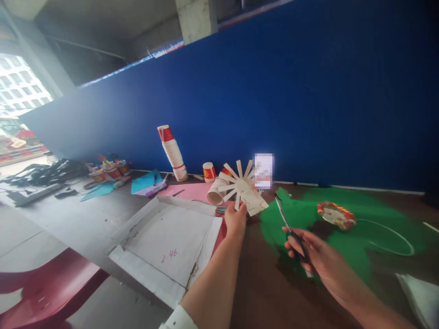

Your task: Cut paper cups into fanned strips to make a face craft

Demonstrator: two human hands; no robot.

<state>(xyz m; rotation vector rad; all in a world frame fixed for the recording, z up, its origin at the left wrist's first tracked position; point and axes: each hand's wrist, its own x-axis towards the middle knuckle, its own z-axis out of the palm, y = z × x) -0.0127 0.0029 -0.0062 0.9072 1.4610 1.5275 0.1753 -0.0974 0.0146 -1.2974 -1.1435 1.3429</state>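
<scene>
My left hand (236,220) grips a white paper cup cut into strips (251,194), its strips fanned outward like rays and one side still uncut. My right hand (302,249) is closed round the dark handles of a pair of scissors (281,212), blades pointing up and to the left, apart from the cut cup. On a green sheet (368,205) at the right lies a round woven red, yellow and white piece (336,215). Behind my left hand, a stack of cups (216,192) lies on its side.
A shallow white cardboard box lid (168,237) lies left of my left arm. A tall leaning cup stack (172,153) and a red cup (209,172) stand by the blue partition (274,91). A red chair (51,292) is at lower left.
</scene>
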